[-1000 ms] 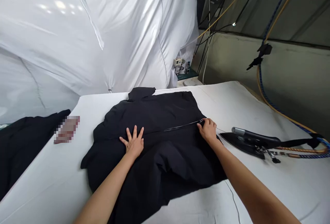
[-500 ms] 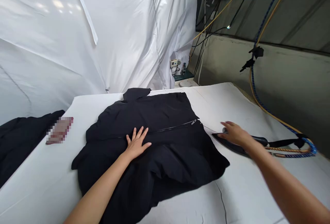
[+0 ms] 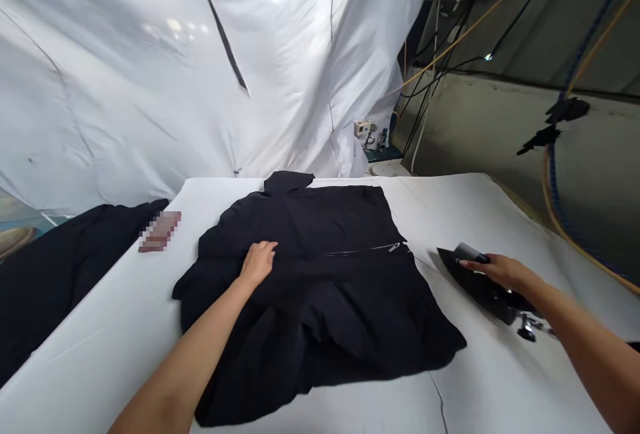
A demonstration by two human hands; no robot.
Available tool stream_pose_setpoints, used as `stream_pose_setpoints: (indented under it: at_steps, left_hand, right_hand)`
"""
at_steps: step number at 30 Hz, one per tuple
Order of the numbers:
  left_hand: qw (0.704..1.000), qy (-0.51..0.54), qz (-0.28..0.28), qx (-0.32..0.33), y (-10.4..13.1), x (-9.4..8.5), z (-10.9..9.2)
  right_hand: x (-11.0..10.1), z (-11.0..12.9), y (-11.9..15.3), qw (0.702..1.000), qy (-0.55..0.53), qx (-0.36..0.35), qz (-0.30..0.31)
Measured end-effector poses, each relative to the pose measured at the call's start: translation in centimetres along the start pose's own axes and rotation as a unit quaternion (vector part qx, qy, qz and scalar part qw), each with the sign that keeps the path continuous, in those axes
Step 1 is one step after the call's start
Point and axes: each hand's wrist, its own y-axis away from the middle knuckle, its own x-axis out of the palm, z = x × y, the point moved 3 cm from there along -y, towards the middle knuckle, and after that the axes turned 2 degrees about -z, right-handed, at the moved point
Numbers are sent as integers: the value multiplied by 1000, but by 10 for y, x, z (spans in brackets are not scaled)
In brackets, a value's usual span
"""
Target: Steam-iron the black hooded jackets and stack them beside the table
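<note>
- Moved: steam iron (image 3: 473,285) angled, right hand (image 3: 503,273) fingers wrapped around it; left hand (image 3: 259,263) fingers drawn together, pinch unclear.
- Black zip jacket (image 3: 345,221), on white table (image 3: 460,207): bunched folds (image 3: 327,324) could crease if pressed.
- Zipper pull (image 3: 394,247): could snag iron.

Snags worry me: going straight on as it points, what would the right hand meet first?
Past the iron it holds, the right hand would probably meet the garment near the zip pull; height is unclear.
</note>
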Motion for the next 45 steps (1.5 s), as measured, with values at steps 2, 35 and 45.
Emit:
stream_pose_setpoints:
  at_steps: [2, 35, 45]
  left_hand:
    - [998, -17, -44, -43, -1, -10, 31]
    - [978, -37, -13, -204, -69, -9, 191]
    - [956, -15, -96, -276, -54, 1, 191]
  right_hand:
    - [-15, 39, 2, 998, 30, -9, 59]
    - [42, 365, -28, 984, 53, -128, 109]
    - [28, 401, -71, 986, 93, -128, 60]
